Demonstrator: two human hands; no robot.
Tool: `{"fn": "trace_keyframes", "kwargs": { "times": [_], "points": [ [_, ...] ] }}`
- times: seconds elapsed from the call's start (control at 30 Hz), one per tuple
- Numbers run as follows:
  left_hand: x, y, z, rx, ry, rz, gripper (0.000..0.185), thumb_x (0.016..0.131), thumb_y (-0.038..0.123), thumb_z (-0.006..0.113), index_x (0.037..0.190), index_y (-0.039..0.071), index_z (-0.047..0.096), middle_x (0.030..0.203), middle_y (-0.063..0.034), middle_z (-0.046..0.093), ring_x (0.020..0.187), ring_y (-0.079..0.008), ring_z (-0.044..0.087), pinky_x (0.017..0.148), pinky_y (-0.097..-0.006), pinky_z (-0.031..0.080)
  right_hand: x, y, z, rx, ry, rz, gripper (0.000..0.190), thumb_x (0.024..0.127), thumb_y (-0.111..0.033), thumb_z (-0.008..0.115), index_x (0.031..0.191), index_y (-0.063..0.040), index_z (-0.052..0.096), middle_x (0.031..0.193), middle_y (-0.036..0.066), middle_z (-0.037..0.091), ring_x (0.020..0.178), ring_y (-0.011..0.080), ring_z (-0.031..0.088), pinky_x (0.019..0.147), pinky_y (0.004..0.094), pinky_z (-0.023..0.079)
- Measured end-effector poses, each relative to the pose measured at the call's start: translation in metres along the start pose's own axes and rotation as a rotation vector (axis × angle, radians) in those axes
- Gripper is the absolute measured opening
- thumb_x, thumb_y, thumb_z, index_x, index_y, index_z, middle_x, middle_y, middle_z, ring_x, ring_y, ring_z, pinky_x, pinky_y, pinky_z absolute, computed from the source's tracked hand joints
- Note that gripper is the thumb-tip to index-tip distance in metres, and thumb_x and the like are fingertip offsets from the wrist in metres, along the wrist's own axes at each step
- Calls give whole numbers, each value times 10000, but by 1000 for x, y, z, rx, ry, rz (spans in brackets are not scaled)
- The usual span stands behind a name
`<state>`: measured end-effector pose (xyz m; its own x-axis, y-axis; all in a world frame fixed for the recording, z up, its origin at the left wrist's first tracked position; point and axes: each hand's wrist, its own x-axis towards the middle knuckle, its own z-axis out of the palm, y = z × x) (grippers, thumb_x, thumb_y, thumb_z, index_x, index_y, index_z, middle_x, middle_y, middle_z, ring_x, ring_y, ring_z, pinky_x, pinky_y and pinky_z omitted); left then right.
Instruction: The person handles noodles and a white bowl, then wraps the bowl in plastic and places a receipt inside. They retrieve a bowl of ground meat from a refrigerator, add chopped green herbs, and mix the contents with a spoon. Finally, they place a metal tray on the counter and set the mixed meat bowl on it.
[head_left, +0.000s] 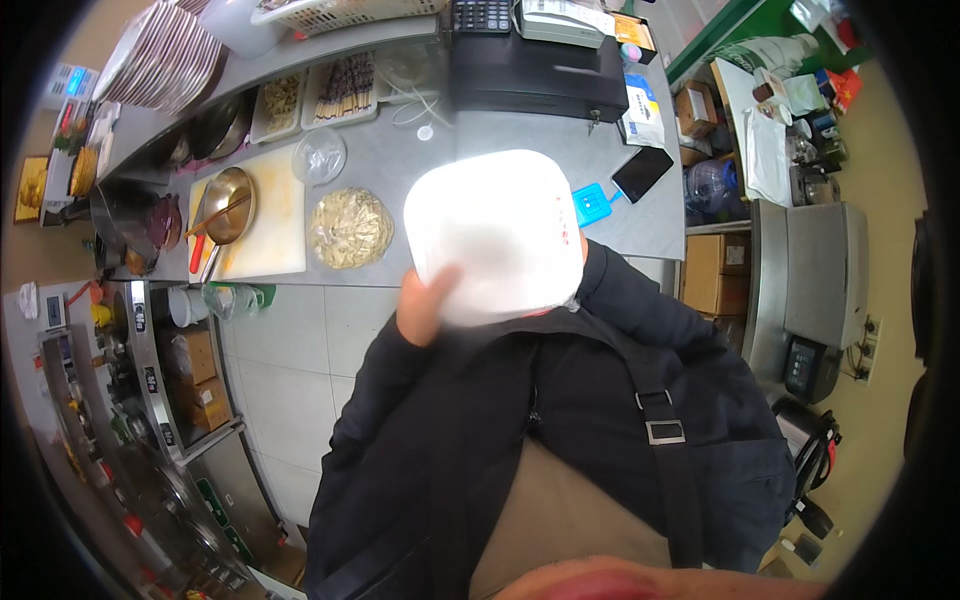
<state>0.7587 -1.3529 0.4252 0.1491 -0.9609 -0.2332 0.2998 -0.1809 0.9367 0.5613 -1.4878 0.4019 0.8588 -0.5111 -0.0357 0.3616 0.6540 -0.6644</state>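
Observation:
A white plate or tray (495, 232) with rounded corners and small red marks is held close in front of my chest, above the counter's front edge. My left hand (427, 304) is at its lower left side, with the thumb over the surface, slightly blurred. On the far side, my right hand (585, 241) shows only as a sliver at the rim; its fingers are hidden behind the white piece. Beyond it on the grey counter lie a clear bag of pale food pieces (351, 227) and a round clear plastic container (319, 156).
A metal pan (227, 206) with chopsticks rests on a cutting board (281, 225) at left. A black cash drawer (536, 75), a blue device (592, 205) and a smartphone (642, 174) are at right. Stacked plates (161, 56) stand on the upper shelf.

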Motion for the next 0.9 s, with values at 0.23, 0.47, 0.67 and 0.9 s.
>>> {"fn": "trace_keyframes", "kwargs": {
  "times": [0.23,0.47,0.67,0.9],
  "points": [
    [0,9,-2,-266,85,-73,373,929,164,626,1223,-62,588,1101,-143,675,966,-203,659,853,-329,526,11,24,8,398,-61,194,508,991,-159,583,1453,-24,423,1421,137,528,1207,263,596,1004,381,508],
    [38,53,-28,-117,86,149,335,913,122,601,1185,-74,603,1073,-121,683,949,-196,655,853,-317,516,32,-39,-21,-769,349,168,301,1022,-184,524,1272,-38,606,1204,117,656,1069,192,651,910,342,534],
    [64,89,-49,126,-111,38,359,863,69,585,1185,-85,612,1059,-107,688,974,-181,646,888,-307,499,107,-133,-25,-723,-86,106,495,932,-242,649,1318,55,557,1184,120,675,1024,156,661,905,310,522],
    [65,117,-81,310,-258,-7,456,847,44,672,1297,17,600,971,-33,701,700,-49,570,588,-205,439,115,-133,-36,-959,-67,309,383,887,-189,698,1163,73,652,1012,120,725,904,171,693,837,293,540]
  ]
}}
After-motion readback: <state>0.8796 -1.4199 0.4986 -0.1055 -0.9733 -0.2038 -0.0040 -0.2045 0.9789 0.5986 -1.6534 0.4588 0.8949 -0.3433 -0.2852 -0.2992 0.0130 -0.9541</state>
